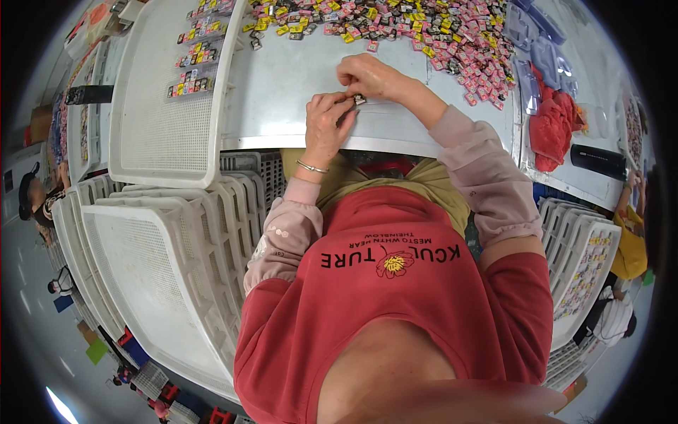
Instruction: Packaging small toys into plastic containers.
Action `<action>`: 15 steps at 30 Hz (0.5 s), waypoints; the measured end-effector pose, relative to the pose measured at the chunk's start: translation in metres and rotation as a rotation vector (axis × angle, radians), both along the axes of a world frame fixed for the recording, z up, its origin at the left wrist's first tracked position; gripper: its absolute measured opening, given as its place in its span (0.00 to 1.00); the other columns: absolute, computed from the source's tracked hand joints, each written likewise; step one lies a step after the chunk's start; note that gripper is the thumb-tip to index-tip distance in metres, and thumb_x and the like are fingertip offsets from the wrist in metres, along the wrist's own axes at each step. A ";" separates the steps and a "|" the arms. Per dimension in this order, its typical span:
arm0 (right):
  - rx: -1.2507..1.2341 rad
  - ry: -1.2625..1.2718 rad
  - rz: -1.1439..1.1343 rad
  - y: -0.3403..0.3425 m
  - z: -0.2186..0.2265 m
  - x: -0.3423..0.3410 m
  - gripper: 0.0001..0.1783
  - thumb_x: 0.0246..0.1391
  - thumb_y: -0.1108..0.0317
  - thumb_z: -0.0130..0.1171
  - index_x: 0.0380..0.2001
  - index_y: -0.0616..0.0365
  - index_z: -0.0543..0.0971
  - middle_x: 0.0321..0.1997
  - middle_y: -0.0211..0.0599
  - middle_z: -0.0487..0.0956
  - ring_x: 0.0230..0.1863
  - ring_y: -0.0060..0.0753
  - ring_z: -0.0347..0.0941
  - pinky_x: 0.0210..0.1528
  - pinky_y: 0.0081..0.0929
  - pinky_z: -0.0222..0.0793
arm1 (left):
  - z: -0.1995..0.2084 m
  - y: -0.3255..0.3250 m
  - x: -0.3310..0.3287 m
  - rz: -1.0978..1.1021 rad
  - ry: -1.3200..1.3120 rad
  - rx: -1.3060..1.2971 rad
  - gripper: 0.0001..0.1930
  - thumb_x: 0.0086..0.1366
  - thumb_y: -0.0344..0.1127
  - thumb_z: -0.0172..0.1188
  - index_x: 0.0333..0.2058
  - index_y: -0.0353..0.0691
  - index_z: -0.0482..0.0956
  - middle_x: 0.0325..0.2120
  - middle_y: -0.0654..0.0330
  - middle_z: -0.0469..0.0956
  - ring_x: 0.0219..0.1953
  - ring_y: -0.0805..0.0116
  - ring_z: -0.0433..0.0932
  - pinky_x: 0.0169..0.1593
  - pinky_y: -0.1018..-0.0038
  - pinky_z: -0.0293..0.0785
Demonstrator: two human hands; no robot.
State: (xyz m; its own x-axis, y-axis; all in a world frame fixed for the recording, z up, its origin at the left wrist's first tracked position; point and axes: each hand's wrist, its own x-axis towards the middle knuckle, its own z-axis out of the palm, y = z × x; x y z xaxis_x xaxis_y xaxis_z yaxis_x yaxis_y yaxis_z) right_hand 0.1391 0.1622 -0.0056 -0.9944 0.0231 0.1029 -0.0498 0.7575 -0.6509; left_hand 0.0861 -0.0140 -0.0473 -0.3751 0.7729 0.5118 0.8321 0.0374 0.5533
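Half-curled, the left hand (326, 124) rests at the upper centre of the frame, thumb apart from its bent fingers. Just above and to its right, the right hand (374, 76) is bent over, fingertips tucked down and meeting the left fingers; what it may grip is hidden, so I cannot tell.

Largest is the red top (424, 304) with pink sleeves, filling the lower middle. White mesh trays (152, 261) stand stacked at the left, and more trays (593, 247) stand at the right edge. Across the upper middle runs a pale tabletop (275, 92), with one long white tray (145, 92) lying along the upper left. Small pink, yellow and black pieces (480, 53) spread loosely over the top of the frame toward the upper right. Clear plastic holders (547, 60) lie beyond them, above a crumpled red bag (553, 127) and a black oblong object (598, 162). Inside the long tray, groups of pieces (191, 85) sit in a column. Smaller still are a metal bracelet (312, 167) on the left wrist and one dark-and-pale piece (359, 99) at the left fingertips, whether pinched or only touched I cannot tell.
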 end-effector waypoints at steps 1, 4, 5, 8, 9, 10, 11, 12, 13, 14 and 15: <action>-0.003 -0.003 0.004 -0.001 -0.008 0.005 0.05 0.38 0.77 0.60 0.23 0.62 0.76 0.27 0.44 0.76 0.33 0.49 0.74 0.33 0.38 0.68 | 0.000 0.000 0.000 0.001 -0.016 0.006 0.12 0.46 0.29 0.66 0.33 0.41 0.81 0.36 0.64 0.76 0.40 0.63 0.71 0.43 0.68 0.64; -0.096 0.172 -0.086 -0.014 -0.024 0.025 0.08 0.40 0.77 0.60 0.28 0.63 0.76 0.29 0.40 0.74 0.30 0.41 0.72 0.31 0.31 0.68 | 0.000 -0.002 -0.001 0.015 -0.005 0.003 0.12 0.46 0.28 0.66 0.33 0.41 0.81 0.36 0.64 0.76 0.40 0.63 0.71 0.43 0.68 0.64; -0.127 0.235 -0.154 -0.020 -0.025 0.031 0.08 0.41 0.78 0.60 0.30 0.63 0.77 0.30 0.39 0.75 0.30 0.38 0.73 0.32 0.30 0.69 | -0.001 -0.003 -0.002 0.016 -0.007 0.002 0.12 0.46 0.28 0.66 0.33 0.41 0.81 0.36 0.64 0.76 0.40 0.63 0.71 0.43 0.68 0.64; -0.308 0.232 -0.310 -0.025 -0.024 0.042 0.10 0.43 0.80 0.60 0.33 0.63 0.79 0.31 0.35 0.75 0.32 0.31 0.74 0.34 0.25 0.70 | 0.000 -0.003 -0.001 0.000 -0.014 0.011 0.13 0.46 0.28 0.66 0.34 0.41 0.81 0.36 0.64 0.76 0.40 0.63 0.71 0.43 0.68 0.64; -0.457 0.168 -0.394 -0.025 -0.023 0.045 0.10 0.44 0.81 0.59 0.34 0.63 0.79 0.31 0.33 0.75 0.33 0.27 0.74 0.35 0.23 0.71 | 0.000 -0.002 -0.001 0.003 -0.033 0.010 0.13 0.46 0.28 0.66 0.34 0.40 0.81 0.37 0.63 0.77 0.40 0.63 0.71 0.43 0.68 0.64; -0.456 0.170 -0.397 -0.025 -0.024 0.047 0.10 0.44 0.81 0.59 0.34 0.63 0.79 0.31 0.33 0.75 0.33 0.27 0.74 0.35 0.23 0.71 | 0.001 -0.001 -0.002 0.006 -0.050 0.010 0.14 0.45 0.28 0.66 0.34 0.40 0.80 0.37 0.63 0.77 0.40 0.63 0.71 0.44 0.68 0.64; -0.444 0.091 -0.389 -0.026 -0.026 0.049 0.11 0.44 0.81 0.60 0.35 0.63 0.79 0.32 0.32 0.76 0.35 0.24 0.74 0.37 0.21 0.71 | 0.001 -0.001 -0.002 0.004 -0.048 0.011 0.14 0.45 0.28 0.66 0.34 0.40 0.80 0.37 0.63 0.77 0.40 0.63 0.71 0.44 0.68 0.64; -0.431 0.013 -0.380 -0.026 -0.028 0.051 0.12 0.45 0.81 0.60 0.36 0.63 0.79 0.34 0.31 0.77 0.36 0.22 0.73 0.38 0.20 0.72 | 0.001 -0.002 -0.002 -0.004 -0.065 0.005 0.14 0.45 0.28 0.66 0.35 0.40 0.80 0.37 0.63 0.77 0.41 0.62 0.71 0.44 0.68 0.64; -0.429 0.016 -0.379 -0.022 -0.029 0.051 0.12 0.45 0.81 0.60 0.36 0.63 0.79 0.34 0.31 0.77 0.36 0.22 0.73 0.38 0.20 0.72 | 0.004 -0.001 -0.003 -0.010 -0.081 0.000 0.15 0.45 0.28 0.66 0.36 0.39 0.80 0.37 0.63 0.77 0.41 0.61 0.71 0.44 0.68 0.65; -0.572 0.016 -0.385 -0.017 -0.030 0.051 0.13 0.45 0.80 0.60 0.38 0.63 0.78 0.35 0.31 0.77 0.37 0.21 0.73 0.39 0.19 0.72 | 0.007 -0.001 -0.003 -0.011 -0.078 0.003 0.15 0.45 0.28 0.66 0.36 0.39 0.80 0.37 0.63 0.77 0.41 0.61 0.71 0.44 0.68 0.65; -0.716 0.016 -0.390 -0.012 -0.031 0.052 0.14 0.46 0.80 0.60 0.39 0.62 0.78 0.37 0.31 0.78 0.38 0.20 0.73 0.41 0.18 0.72 | 0.011 -0.001 -0.004 -0.011 -0.119 0.030 0.15 0.46 0.29 0.66 0.36 0.39 0.80 0.36 0.62 0.77 0.40 0.63 0.72 0.43 0.69 0.66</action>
State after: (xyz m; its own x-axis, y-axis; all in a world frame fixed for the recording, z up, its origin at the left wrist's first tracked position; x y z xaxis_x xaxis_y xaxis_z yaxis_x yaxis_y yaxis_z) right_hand 0.1913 0.1499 -0.0368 -0.8998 0.4330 -0.0536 0.1180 0.1234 -0.9853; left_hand 0.0826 -0.0151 -0.0366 -0.4265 0.7622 0.4869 0.7605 0.0108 0.6492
